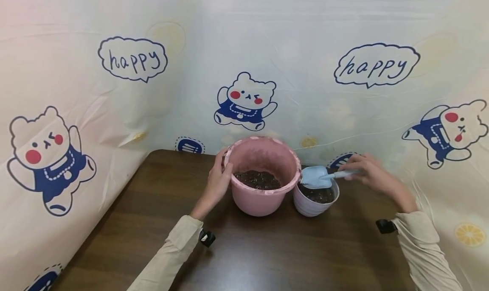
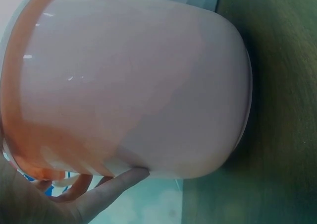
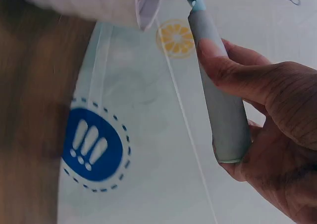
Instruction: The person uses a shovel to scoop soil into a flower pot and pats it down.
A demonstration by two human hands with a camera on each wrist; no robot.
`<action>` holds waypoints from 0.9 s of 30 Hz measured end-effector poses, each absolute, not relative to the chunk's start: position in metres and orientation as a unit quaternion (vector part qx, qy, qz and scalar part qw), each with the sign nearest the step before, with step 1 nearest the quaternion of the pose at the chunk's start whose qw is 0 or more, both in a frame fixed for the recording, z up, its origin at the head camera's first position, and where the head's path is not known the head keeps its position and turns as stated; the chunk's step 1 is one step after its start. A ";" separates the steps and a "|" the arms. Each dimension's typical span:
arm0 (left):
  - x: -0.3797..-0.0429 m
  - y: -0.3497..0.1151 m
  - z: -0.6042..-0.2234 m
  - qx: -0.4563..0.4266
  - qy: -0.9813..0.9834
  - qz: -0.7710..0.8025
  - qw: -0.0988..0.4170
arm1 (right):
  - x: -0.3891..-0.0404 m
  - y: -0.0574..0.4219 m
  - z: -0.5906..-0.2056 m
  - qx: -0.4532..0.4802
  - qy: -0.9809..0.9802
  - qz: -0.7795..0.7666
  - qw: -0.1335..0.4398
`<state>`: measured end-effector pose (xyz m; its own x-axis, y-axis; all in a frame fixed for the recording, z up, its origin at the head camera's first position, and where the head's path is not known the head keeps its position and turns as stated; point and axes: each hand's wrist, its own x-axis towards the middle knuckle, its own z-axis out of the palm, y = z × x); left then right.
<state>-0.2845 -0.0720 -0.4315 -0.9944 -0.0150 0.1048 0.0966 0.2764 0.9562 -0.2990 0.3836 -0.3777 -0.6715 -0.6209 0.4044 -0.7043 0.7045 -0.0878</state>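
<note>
A pink bucket [image 1: 252,202] with dark soil [image 1: 257,180] in its bottom stands upright on the table. My left hand [image 1: 219,180] grips it at the left of its rim, and in the left wrist view the fingers [image 2: 111,192] lie along its outer wall. Close by on the right is a smaller white pot [image 1: 311,208], also holding dark soil. My right hand [image 1: 366,172] holds a light blue trowel [image 1: 315,177] by the handle, thumb laid along the grey-blue grip [image 3: 223,115]. The trowel's blade is over the white pot, its tip near the bucket's rim.
The brown wooden table [image 1: 267,257] ends just behind the two containers. A pale curtain [image 1: 198,91] printed with bears and "happy" bubbles surrounds it at the back and sides. Each wrist wears a small black camera, the left one [image 1: 207,238] above the tabletop.
</note>
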 end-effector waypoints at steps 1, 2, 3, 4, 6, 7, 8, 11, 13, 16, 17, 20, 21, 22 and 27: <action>-0.284 -0.072 -0.432 -0.025 -0.798 -0.601 0.047 | -0.301 0.384 -0.380 0.378 -0.901 0.115 0.177; -0.284 -0.072 -0.432 -0.025 -0.797 -0.601 0.048 | -0.302 0.385 -0.383 0.384 -0.900 0.113 0.175; -0.285 -0.072 -0.432 -0.026 -0.797 -0.601 0.048 | -0.303 0.385 -0.385 0.383 -0.902 0.116 0.165; -0.285 -0.073 -0.432 -0.026 -0.797 -0.602 0.049 | -0.303 0.384 -0.388 0.379 -0.905 0.119 0.152; -0.284 -0.073 -0.432 -0.027 -0.796 -0.602 0.051 | -0.302 0.383 -0.391 0.361 -0.915 0.128 0.125; -0.284 -0.073 -0.432 -0.027 -0.797 -0.602 0.051 | -0.301 0.382 -0.391 0.352 -0.919 0.133 0.113; -0.284 -0.073 -0.432 -0.027 -0.796 -0.602 0.051 | -0.300 0.381 -0.390 0.342 -0.923 0.145 0.101; -0.284 -0.073 -0.432 -0.024 -0.797 -0.602 0.049 | -0.300 0.380 -0.387 0.343 -0.922 0.142 0.109; -0.284 -0.073 -0.431 -0.026 -0.797 -0.601 0.049 | -0.300 0.379 -0.385 0.344 -0.921 0.140 0.117; -0.284 -0.074 -0.431 -0.030 -0.800 -0.597 0.057 | -0.299 0.377 -0.383 0.327 -0.930 0.131 0.108; -0.284 -0.074 -0.430 -0.031 -0.801 -0.595 0.060 | -0.298 0.376 -0.383 0.321 -0.933 0.130 0.100; -0.285 -0.074 -0.431 -0.032 -0.803 -0.591 0.065 | -0.297 0.377 -0.383 0.320 -0.934 0.124 0.103; -0.285 -0.073 -0.431 -0.031 -0.803 -0.591 0.065 | -0.297 0.378 -0.383 0.322 -0.932 0.125 0.111; -0.284 -0.073 -0.431 -0.031 -0.803 -0.592 0.063 | -0.297 0.380 -0.383 0.326 -0.929 0.125 0.123; -0.283 -0.072 -0.433 -0.030 -0.797 -0.600 0.059 | -0.295 0.384 -0.377 0.333 -0.925 0.113 0.144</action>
